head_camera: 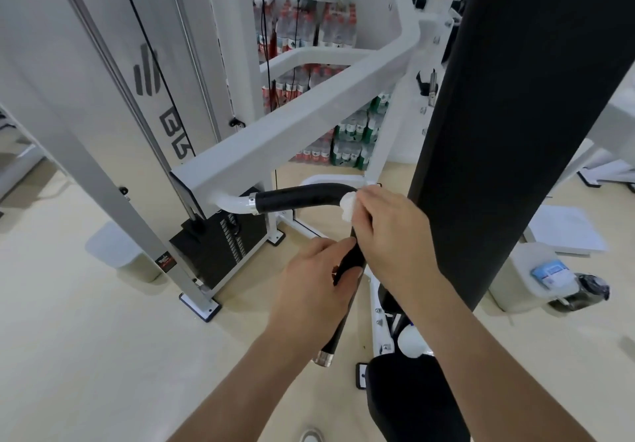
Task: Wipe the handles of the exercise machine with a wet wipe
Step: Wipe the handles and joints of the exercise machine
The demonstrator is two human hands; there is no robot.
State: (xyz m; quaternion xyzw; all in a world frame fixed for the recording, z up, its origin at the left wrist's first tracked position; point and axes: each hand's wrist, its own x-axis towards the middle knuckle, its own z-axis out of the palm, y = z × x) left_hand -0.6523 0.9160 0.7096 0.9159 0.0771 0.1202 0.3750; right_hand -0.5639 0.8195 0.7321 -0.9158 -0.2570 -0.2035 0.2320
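Mid-task: right hand (388,232), grip closed on the wet wipe (347,206) at the bend of the black handle (299,196), left hand (314,270) clasping its lower stretch; remaining handles probably unwiped.

Bright, even indoor light fills the room, leaving only soft shadows beneath the machine (292,125) on the pale floor (86,355). The wide lens bends straight lines near the edges, and the distant bottles (309,31) look soft and smeared
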